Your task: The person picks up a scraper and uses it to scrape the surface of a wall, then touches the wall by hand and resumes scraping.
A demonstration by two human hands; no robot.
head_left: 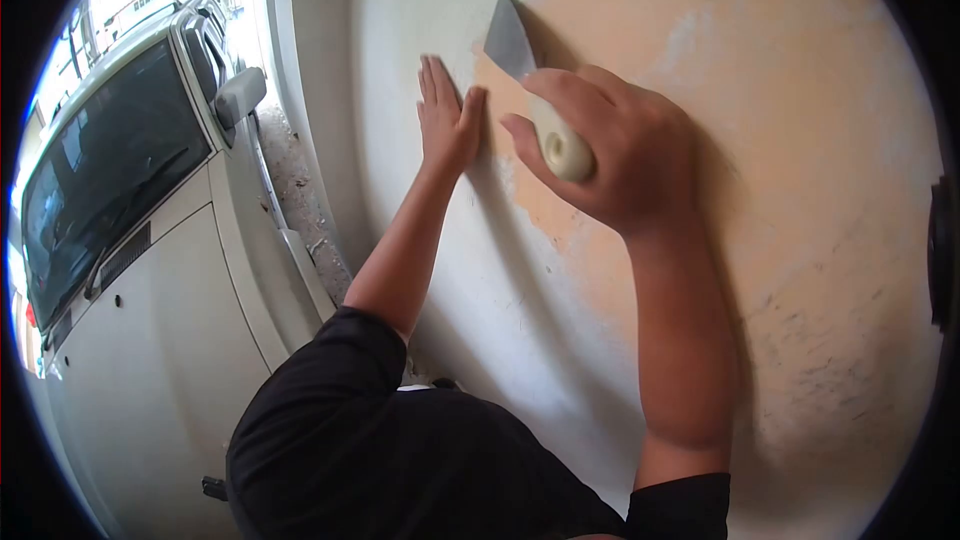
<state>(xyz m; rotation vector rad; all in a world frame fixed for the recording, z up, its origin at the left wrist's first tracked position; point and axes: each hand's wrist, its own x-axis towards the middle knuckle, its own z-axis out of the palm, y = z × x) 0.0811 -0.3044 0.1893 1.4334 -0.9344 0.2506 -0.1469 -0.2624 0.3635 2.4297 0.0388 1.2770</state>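
My right hand [635, 145] is wrapped round the pale handle of a putty knife [511, 38]. Its grey triangular blade points up and left, close over the wall where the white surface meets a peach-coloured patch [800, 130]. To the left, my left hand [449, 118] lies flat against the white part of the wall [425, 0], fingers stretched upward and thumb apart. Along the edge between the two colours the border is ragged. Scuffs and dark marks show on the lower right of the peach patch.
A light-coloured vehicle [160, 310] stands close on the left, its side mirror [240, 97] near the wall's corner column [325, 70]. Between vehicle and wall runs a narrow strip of rough ground [290, 175]. A dark object [940, 255] is at the far right edge.
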